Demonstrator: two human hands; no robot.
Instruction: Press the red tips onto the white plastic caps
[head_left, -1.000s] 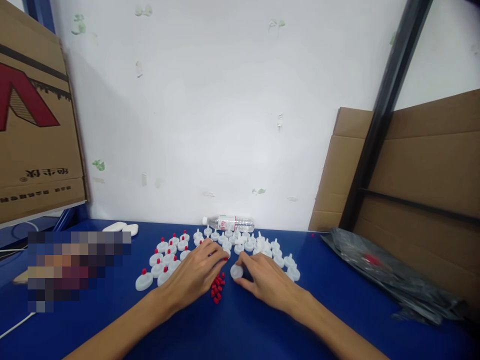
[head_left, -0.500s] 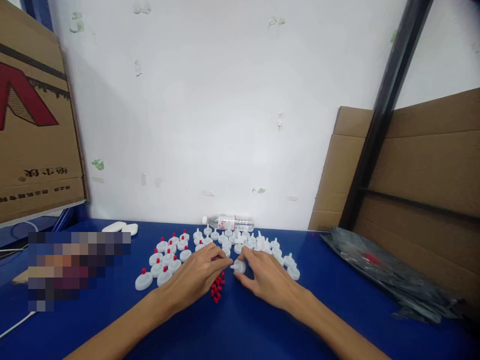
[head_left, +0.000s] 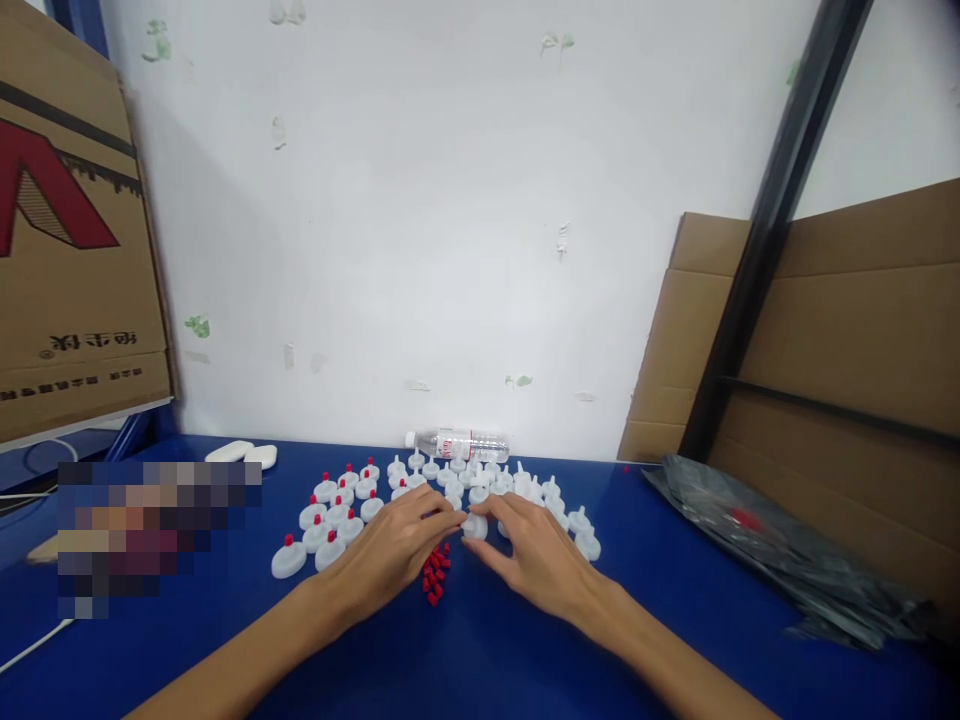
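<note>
My right hand (head_left: 536, 545) grips a white spouted cap (head_left: 476, 527) between thumb and fingers, its spout turned toward the left. My left hand (head_left: 405, 540) has its fingertips pinched together at that spout. Whatever is between them is too small and covered to make out. Below the left fingers lies a small pile of red tips (head_left: 435, 578). Left of my hands stand several white caps with red tips on their spouts (head_left: 289, 557). Beyond and right of them are more white caps with bare spouts (head_left: 580, 520).
A clear plastic bottle (head_left: 469, 444) lies along the white wall. White oval objects (head_left: 260, 457) sit at the back left, near a blurred-out patch. Grey plastic bags (head_left: 780, 550) lie at right, beside cardboard (head_left: 847, 350). A printed carton (head_left: 75, 300) stands at left.
The white cap in my right hand has shifted slightly up and left, bringing its spout against my left fingertips. Everything on the table looks the same.
</note>
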